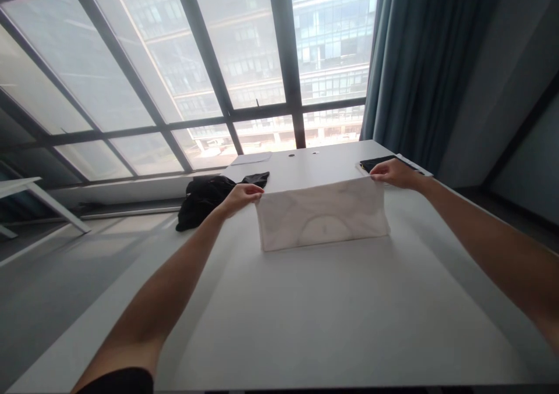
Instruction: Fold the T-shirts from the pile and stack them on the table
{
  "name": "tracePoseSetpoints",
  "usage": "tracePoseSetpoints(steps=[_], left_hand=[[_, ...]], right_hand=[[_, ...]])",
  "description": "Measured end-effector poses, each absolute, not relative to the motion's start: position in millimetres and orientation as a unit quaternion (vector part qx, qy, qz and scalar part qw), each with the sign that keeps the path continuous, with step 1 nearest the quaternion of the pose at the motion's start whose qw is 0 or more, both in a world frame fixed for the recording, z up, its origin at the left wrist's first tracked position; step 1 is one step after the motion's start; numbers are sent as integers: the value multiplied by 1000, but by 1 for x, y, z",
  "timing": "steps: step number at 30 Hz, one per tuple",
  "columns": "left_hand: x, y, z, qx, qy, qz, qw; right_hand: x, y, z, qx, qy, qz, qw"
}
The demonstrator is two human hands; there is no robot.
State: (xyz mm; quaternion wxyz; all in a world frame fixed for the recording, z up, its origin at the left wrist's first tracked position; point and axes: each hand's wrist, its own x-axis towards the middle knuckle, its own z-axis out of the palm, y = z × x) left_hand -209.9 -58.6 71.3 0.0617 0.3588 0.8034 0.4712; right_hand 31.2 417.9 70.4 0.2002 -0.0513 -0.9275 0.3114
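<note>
A folded white T-shirt hangs between my two hands above the white table. A rounded neckline shows faintly through its thin cloth. My left hand pinches the upper left corner, thumb and fingers pressed together. At the upper right corner, my right hand is closed on the cloth in the same way. The shirt's lower edge is at or just above the tabletop; I cannot tell if it touches.
Crumpled black clothing lies at the table's left edge, beyond my left hand. Folded dark cloth rests behind my right hand. A flat white sheet is at the far left corner. Windows and a blue curtain stand behind the table.
</note>
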Motion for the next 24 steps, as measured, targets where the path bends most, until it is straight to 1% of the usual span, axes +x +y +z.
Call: tracePoseSetpoints(steps=[3, 6, 10, 17, 21, 24], left_hand=[[-222, -33, 46, 284, 838, 460, 74], [-228, -11, 19, 254, 856, 444, 77], [-235, -1, -6, 239, 864, 438, 76], [-259, -5, -16, 253, 849, 460, 61], [-269, 0, -17, 266, 841, 469, 44], [-272, 4, -19, 282, 835, 472, 29]], right_hand=[[-2, 416, 44, -102, -918, 328, 197], [-23, 408, 13, -179, -902, 355, 170], [-31, 404, -18, -205, -893, 367, 161], [-31, 416, -29, -217, -841, 469, 162], [-36, 419, -36, -239, -828, 476, 175], [-37, 422, -44, -228, -841, 450, 192]])
